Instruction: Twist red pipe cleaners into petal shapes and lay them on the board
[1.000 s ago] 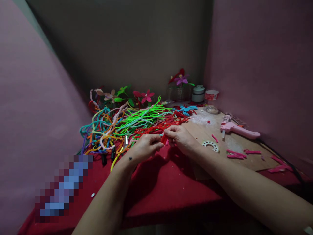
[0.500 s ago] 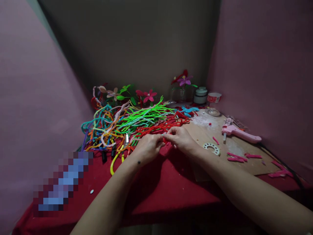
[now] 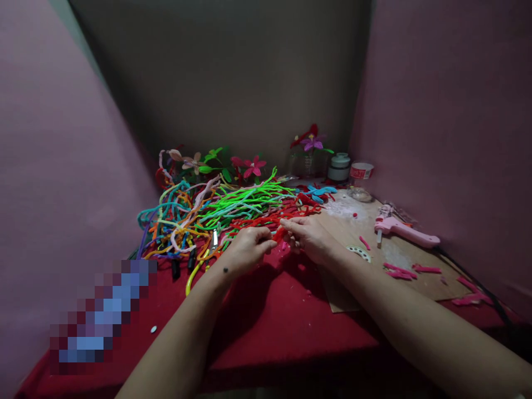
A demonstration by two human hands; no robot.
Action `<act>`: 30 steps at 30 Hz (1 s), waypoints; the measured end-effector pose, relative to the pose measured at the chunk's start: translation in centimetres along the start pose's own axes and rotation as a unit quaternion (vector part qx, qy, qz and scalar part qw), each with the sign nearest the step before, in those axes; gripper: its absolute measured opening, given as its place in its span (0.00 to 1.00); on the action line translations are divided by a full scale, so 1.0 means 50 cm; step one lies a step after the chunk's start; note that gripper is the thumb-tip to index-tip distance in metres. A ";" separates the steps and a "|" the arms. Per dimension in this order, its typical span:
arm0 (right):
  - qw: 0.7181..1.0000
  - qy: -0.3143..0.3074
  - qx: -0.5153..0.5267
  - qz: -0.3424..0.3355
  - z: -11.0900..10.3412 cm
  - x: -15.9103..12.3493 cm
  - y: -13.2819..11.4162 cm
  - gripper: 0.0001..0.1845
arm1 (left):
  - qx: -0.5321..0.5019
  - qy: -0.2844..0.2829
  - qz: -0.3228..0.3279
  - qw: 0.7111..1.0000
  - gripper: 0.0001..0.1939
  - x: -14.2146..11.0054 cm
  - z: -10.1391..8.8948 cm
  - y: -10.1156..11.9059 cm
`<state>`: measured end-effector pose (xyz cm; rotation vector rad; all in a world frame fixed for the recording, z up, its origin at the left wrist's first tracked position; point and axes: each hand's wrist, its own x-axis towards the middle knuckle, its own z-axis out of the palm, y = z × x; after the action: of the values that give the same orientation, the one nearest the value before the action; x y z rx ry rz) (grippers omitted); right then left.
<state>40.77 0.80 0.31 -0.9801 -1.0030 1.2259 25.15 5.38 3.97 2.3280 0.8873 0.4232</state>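
Note:
Between my two hands is a small fuzzy red pipe cleaner piece [image 3: 279, 236], its exact shape partly hidden by fingers. My left hand [image 3: 249, 247] pinches its left side between thumb and fingertips. From the other side, my right hand [image 3: 311, 239] grips it with thumb and forefinger, the other fingers curled below. Just beyond the hands lies a bundle of red pipe cleaners [image 3: 291, 213]. Behind that spreads a bundle of green pipe cleaners [image 3: 245, 199]. Scissors with yellow handles [image 3: 190, 280] rest left of my left wrist, partly covered by the forearm.
On the right, a brown board [image 3: 344, 299] carries a pink glue gun [image 3: 405, 231], a white ring with holes [image 3: 359, 253] and pink pipe cleaner scraps [image 3: 399, 271]. Finished pipe cleaner flowers [image 3: 253, 165], a lidded jar [image 3: 339, 166] and a cup [image 3: 361, 170] stand behind. Red cloth [image 3: 266, 332] covers the table.
My hands have moved slightly apart, so more of the red piece shows between them. The whole view has shifted a little, and my right arm covers more of the white ring.

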 end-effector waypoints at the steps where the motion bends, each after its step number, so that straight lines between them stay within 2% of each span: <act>1: 1.000 -0.002 -0.005 -0.005 0.000 0.000 0.000 0.15 | -0.012 -0.005 -0.006 1.000 0.11 0.001 0.000 -0.002; 9: 0.985 0.106 -0.108 -0.077 0.018 -0.009 -0.011 0.10 | -0.012 0.002 -0.028 1.000 0.11 -0.002 0.006 0.007; 11: 0.991 0.088 -0.074 -0.070 0.019 -0.008 -0.010 0.10 | -0.033 0.012 -0.032 0.999 0.12 -0.001 0.007 0.010; 14: 0.999 0.024 0.000 -0.029 0.016 -0.006 -0.004 0.11 | -0.085 0.025 -0.040 0.995 0.13 0.002 0.007 0.009; 16: 1.000 0.002 0.006 -0.018 0.014 -0.005 -0.002 0.11 | -0.128 0.006 -0.050 0.991 0.11 0.002 0.004 0.005; 20: 1.000 0.016 -0.007 -0.016 0.012 -0.006 -0.006 0.11 | -0.191 -0.032 -0.060 0.979 0.08 0.002 -0.004 -0.006; 26: 1.000 0.005 0.011 -0.011 0.019 -0.009 -0.005 0.11 | -0.176 0.021 -0.092 0.980 0.04 0.003 0.006 0.007; 30: 0.999 0.027 -0.022 0.010 0.026 -0.010 0.004 0.14 | -0.133 0.065 -0.055 0.987 0.04 0.004 0.018 0.009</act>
<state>39.45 0.36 0.45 -1.0553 -0.9834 1.1916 25.94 4.85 3.61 2.0163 0.9527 0.6129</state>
